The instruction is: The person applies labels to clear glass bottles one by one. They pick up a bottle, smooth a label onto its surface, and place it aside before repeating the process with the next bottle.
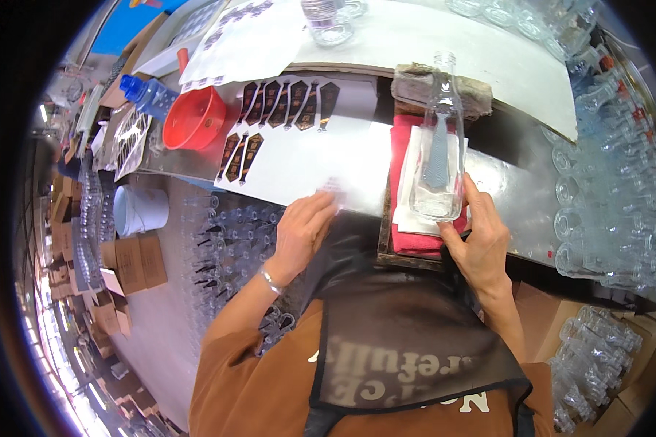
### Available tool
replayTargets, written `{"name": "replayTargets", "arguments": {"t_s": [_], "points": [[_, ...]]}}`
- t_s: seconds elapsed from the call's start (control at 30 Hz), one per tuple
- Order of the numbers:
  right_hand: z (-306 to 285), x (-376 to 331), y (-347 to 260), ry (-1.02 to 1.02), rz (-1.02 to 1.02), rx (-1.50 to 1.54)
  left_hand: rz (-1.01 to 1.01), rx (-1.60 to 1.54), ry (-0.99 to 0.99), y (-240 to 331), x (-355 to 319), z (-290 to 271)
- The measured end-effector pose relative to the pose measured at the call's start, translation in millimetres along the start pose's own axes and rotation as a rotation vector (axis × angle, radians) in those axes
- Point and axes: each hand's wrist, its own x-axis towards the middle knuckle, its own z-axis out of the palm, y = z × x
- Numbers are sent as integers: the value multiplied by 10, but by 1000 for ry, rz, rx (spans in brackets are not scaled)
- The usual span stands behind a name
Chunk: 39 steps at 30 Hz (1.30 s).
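A clear glass bottle [439, 191] lies on a folded white cloth [408, 193] over a red cloth [408, 242], its neck resting on a worn padded block [404, 87]. On its body shows a grey-blue tie-shaped patch [437, 156]. My right hand [481, 237] grips the bottle's base between thumb and fingers. Left of the bottle, my left hand [305, 227] hovers by the near edge of a white sheet [291, 164], fingers closed on something pale and blurred by motion. Several dark tie-shaped decals [278, 104] lie in two rows on that sheet.
A red plastic bowl [194, 119] and a blue-capped spray bottle [147, 97] stand at the left. Glassware crowds the right side [598, 218]. More bottles [233, 237] stand below the table's left edge, near a white bucket [141, 209] and cardboard boxes [140, 261].
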Motion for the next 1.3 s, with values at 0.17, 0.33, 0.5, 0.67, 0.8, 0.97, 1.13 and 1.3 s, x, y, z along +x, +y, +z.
{"name": "replayTargets", "arguments": {"t_s": [0.17,0.33,0.5,0.67,0.8,0.97,1.13,1.3], "points": [[28,-8,19,80,-63,-57,-550,-444,-254,379,149,-405],[44,-5,-28,89,-77,-76,-612,-1065,-106,607,668,-571],[1,20,-34,82,-78,-78,242,-113,33,997,1321,-310],[0,8,45,33,-47,16,239,-219,-53,941,1173,-90],[30,-12,62,28,-48,32,232,-218,64,791,1430,-38],[-23,14,93,-12,-50,86,90,-388,63,710,1418,232],[-198,80,244,-147,27,396,38,-508,45,757,1402,200],[-199,362,238,-195,346,870,-63,-700,89,746,1401,221]]}}
